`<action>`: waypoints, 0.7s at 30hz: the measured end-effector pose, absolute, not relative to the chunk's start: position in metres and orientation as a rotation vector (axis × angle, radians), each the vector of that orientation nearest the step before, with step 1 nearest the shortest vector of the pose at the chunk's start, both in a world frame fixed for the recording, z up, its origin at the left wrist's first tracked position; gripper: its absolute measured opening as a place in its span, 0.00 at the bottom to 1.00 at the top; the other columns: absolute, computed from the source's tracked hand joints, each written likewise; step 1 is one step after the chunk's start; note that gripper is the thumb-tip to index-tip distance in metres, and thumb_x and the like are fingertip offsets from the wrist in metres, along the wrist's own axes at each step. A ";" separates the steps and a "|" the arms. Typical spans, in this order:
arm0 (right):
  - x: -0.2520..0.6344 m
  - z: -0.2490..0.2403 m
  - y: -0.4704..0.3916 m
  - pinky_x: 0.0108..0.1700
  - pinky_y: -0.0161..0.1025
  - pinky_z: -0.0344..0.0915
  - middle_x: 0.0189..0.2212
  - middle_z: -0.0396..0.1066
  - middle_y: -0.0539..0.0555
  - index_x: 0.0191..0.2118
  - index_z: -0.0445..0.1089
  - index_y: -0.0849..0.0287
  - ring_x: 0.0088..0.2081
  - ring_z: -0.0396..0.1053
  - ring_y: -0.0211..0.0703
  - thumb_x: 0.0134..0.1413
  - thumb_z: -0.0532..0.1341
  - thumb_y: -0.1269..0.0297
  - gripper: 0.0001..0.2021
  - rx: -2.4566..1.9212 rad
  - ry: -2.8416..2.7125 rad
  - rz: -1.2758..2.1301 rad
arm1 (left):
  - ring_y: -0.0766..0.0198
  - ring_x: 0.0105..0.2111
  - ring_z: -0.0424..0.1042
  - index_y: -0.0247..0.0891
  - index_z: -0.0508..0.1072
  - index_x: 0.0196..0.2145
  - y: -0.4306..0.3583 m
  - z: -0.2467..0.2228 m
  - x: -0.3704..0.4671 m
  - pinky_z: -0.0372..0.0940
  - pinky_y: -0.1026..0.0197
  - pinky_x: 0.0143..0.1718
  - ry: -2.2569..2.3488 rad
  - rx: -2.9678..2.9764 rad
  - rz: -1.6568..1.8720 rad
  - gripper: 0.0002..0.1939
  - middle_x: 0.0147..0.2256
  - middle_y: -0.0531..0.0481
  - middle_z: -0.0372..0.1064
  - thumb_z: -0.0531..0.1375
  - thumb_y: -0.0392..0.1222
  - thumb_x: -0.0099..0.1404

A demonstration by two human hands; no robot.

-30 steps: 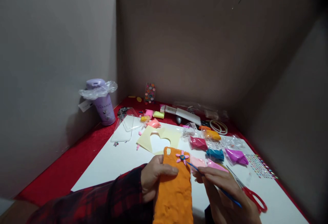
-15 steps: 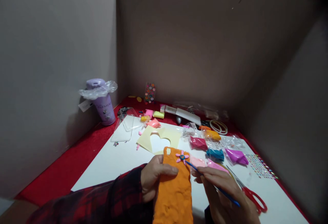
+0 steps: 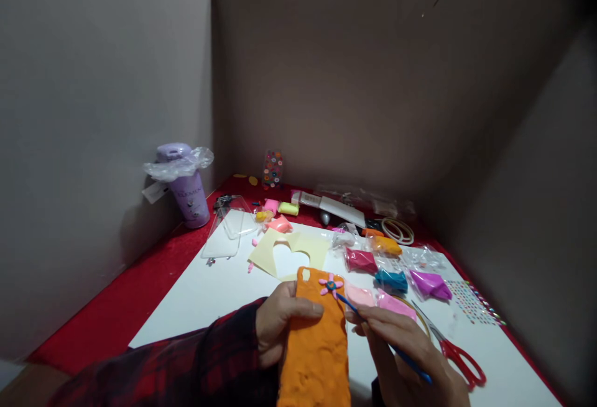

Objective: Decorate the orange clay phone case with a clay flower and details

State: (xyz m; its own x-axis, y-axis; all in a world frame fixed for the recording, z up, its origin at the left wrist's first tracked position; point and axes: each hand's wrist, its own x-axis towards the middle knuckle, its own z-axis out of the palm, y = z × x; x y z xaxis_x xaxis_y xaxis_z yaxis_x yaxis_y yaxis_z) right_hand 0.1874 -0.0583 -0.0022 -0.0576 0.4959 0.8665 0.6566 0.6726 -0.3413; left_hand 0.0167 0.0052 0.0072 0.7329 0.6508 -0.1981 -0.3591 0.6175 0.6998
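Note:
An orange clay-covered phone case (image 3: 317,357) is gripped along its left side by my left hand (image 3: 284,323), the thumb lying across its surface. Near its top sits a pink flower (image 3: 331,285) with a blue and orange centre, beside a small rectangular opening in the corner. My right hand (image 3: 396,345) is closed on a thin blue tool (image 3: 405,357), whose tip touches or nearly touches the flower's lower petal. Packets of pink clay (image 3: 395,305) lie just beyond my right hand.
Red-handled scissors (image 3: 461,360) lie at right, near a gem sheet (image 3: 473,302). Wrapped clay, including a teal packet (image 3: 392,281), lies beyond. Yellow paper (image 3: 263,255) with a heart cutout, clear cases (image 3: 221,242) and a purple cup (image 3: 190,199) stand or lie further left.
My right hand and the blue tool have shifted slightly left and down along the lower petals. My left hand and the case have barely moved.

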 end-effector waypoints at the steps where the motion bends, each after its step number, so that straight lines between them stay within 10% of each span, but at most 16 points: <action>1: 0.187 -0.003 -0.058 0.31 0.36 0.75 0.34 0.74 0.58 0.40 0.67 0.63 0.36 0.74 0.43 0.46 0.59 0.82 0.14 -0.935 -1.707 -0.171 | 0.59 0.28 0.71 0.26 0.72 0.41 0.005 0.007 0.017 0.64 0.57 0.34 0.466 0.681 0.607 0.19 0.32 0.38 0.71 0.58 0.31 0.48; 21: 0.184 -0.006 -0.059 0.32 0.35 0.75 0.34 0.74 0.56 0.40 0.68 0.62 0.35 0.74 0.42 0.46 0.59 0.82 0.14 -0.943 -1.672 -0.172 | 0.60 0.29 0.71 0.26 0.71 0.42 0.006 0.004 0.017 0.64 0.57 0.34 0.423 0.661 0.594 0.18 0.32 0.38 0.71 0.56 0.30 0.51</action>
